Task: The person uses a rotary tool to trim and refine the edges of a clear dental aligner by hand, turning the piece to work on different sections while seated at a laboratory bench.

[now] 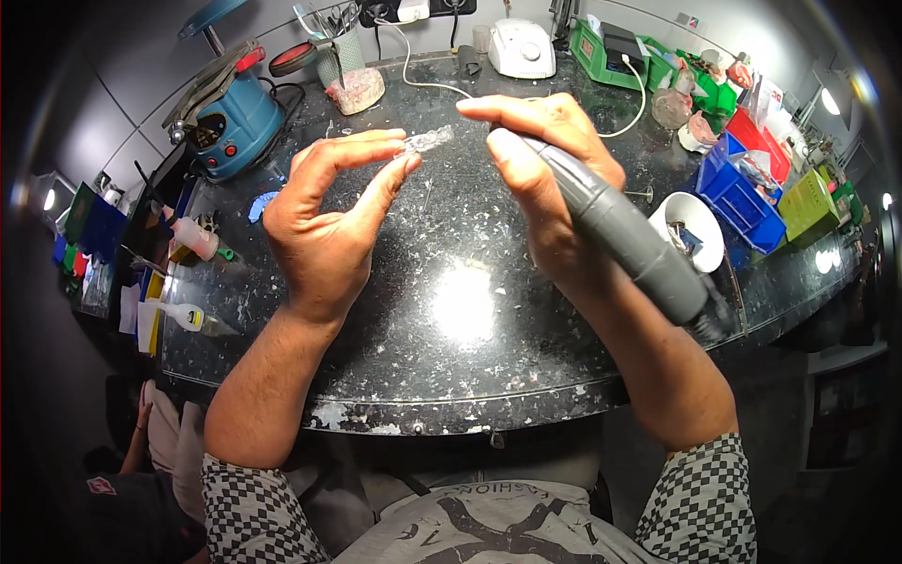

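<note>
- The left hand (319, 221) pinches a small clear piece (432, 140) between thumb and fingertips, up above the black bench (404, 376).
- The right hand (542, 202) is wrapped round a thick grey hand tool (620, 230), thumb and forefinger at its front end; that end is apart from the clear piece.
- Just beside the tool, on my right, a white cup (711, 228) leans open toward us, with small metal bits inside.
- Beyond it, a blue bin (749, 224) has a clear plastic bag in it; a red bin (759, 143) stands just behind, its load hard to make out.
- A yellow-green box (810, 209) is near the blue bin; I can't see inside.
- At the back, a green bin (590, 58) carries a dark box-like thing.
- Back left, a mesh pot (340, 58) holds upright thin tools.
- On the left side lie a pinkish squeeze bottle (195, 238) with a green tip and a white bottle (185, 316).
</note>
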Demonstrator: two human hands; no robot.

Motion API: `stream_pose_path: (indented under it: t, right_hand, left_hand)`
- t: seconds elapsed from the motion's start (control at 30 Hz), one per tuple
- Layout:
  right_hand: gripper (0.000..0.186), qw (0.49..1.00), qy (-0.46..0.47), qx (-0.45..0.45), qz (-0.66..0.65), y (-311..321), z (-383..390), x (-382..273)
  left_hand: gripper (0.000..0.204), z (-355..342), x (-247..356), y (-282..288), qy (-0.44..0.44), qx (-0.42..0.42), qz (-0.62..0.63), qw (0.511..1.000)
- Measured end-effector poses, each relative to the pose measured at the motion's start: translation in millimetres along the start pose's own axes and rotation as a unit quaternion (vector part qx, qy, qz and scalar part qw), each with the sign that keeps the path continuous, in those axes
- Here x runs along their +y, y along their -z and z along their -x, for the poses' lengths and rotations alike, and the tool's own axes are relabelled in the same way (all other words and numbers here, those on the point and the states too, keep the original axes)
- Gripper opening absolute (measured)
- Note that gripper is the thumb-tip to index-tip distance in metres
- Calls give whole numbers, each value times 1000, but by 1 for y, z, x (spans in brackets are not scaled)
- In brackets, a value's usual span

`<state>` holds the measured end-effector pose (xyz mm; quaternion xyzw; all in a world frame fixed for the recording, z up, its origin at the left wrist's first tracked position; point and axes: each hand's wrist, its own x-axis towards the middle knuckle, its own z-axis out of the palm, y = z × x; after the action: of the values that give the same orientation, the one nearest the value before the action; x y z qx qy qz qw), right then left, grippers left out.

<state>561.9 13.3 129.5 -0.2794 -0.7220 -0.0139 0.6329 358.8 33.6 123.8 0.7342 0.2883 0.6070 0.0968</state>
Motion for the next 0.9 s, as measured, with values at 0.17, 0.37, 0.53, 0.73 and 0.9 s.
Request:
stream_pose_path:
  t: [0.17, 0.37, 0.53, 0.73, 0.9]
  right_hand:
    - [33, 962, -190, 11, -197, -12, 9, -20]
    - [25, 965, -182, -26, -189, -12, 11, -20]
    - [21, 974, -161, -44, -154, -12, 12, -17]
    - [21, 976, -152, -45, -152, -11, 12, -15]
    - [21, 977, -148, -55, -145, -11, 12, -17]
  left_hand:
    - [16, -5, 3, 2, -116, -11, -100, 988]
    - [17, -8, 8, 5, -164, -24, -124, 978]
    - [16, -8, 9, 5, -182, -23, -129, 974]
    - [16, -9, 10, 5, -188, -26, -135, 972]
    - [17, -8, 10, 6, -190, -25, -133, 972]
